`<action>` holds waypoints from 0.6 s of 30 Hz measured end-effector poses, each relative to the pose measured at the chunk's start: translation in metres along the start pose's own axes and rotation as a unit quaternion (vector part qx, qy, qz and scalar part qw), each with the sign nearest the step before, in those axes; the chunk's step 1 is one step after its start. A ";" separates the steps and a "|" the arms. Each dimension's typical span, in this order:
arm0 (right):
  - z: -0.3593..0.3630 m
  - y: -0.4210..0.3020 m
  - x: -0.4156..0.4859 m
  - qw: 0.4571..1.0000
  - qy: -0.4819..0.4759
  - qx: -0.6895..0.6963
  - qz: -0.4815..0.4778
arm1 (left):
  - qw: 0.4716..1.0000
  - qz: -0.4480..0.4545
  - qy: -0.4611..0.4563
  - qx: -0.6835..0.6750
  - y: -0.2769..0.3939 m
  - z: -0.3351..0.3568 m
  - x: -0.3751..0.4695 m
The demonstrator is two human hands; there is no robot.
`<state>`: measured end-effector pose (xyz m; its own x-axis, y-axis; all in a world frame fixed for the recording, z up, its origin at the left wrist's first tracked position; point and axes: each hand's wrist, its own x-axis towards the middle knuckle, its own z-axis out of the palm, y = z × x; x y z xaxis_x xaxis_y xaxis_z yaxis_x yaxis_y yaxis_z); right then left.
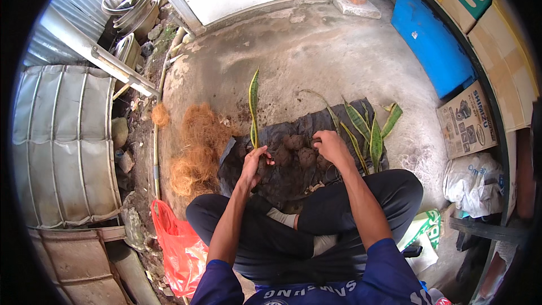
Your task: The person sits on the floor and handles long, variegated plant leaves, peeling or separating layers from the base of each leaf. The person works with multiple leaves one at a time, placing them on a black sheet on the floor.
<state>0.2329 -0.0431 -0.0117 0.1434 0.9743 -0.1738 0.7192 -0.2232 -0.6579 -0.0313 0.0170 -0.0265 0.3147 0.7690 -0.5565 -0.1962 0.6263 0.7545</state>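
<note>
My left hand (254, 163) holds a snake plant leaf (253, 106) upright near its lower end, which my fingers partly hide. Over the right part of a dark plastic sheet (275, 131), my right hand (330, 144) is bent beside several brown soil balls (307, 157); whether its fingertips grip anything cannot be told. More snake plant leaves (376, 144) with yellow edges lie at the sheet's right end. Left of the sheet, a heap of orange-brown fibre (199, 148) rests on the concrete floor.
A small fibre ball (160, 115) lies by a thin pipe at the left. Nearer me is a red plastic bag (180, 250). Tangled white string (417, 163) lies right of the leaves. A blue panel (430, 42), a cardboard box (465, 123) and a white plastic bag (474, 184) line the right side.
</note>
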 end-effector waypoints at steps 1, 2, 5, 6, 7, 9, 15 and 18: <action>0.000 0.007 0.002 1.000 0.029 -0.007 0.010 | 1.000 0.005 -0.009 -0.004 -0.001 -0.001 0.001; 0.001 0.014 0.003 0.999 0.033 -0.002 0.041 | 1.000 0.011 -0.018 -0.009 -0.002 -0.002 0.001; 0.009 0.030 0.009 0.994 -0.002 -0.014 0.112 | 1.000 -0.001 -0.013 -0.002 -0.001 0.004 0.001; 0.011 0.027 0.010 0.992 -0.019 -0.009 0.121 | 1.000 -0.004 -0.009 -0.010 0.000 0.003 -0.002; 0.014 0.024 0.011 0.991 -0.037 -0.005 0.131 | 1.000 -0.006 -0.006 -0.018 0.000 0.002 -0.003; 0.016 0.017 0.010 0.987 -0.057 -0.019 0.149 | 0.999 -0.015 -0.001 -0.039 0.001 -0.001 -0.004; 0.029 0.022 0.002 0.982 0.022 -0.174 0.076 | 0.995 -0.038 0.010 -0.090 0.006 0.005 -0.004; 0.031 0.002 -0.001 0.985 0.081 -0.147 -0.038 | 0.995 -0.022 0.008 -0.093 0.011 0.008 -0.007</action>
<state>0.2130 -0.0451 -0.0356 0.1707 0.9853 0.0018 0.8942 -0.1542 -0.4203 -0.0281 0.0170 -0.0117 0.3120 0.7417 -0.5937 -0.3519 0.6707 0.6530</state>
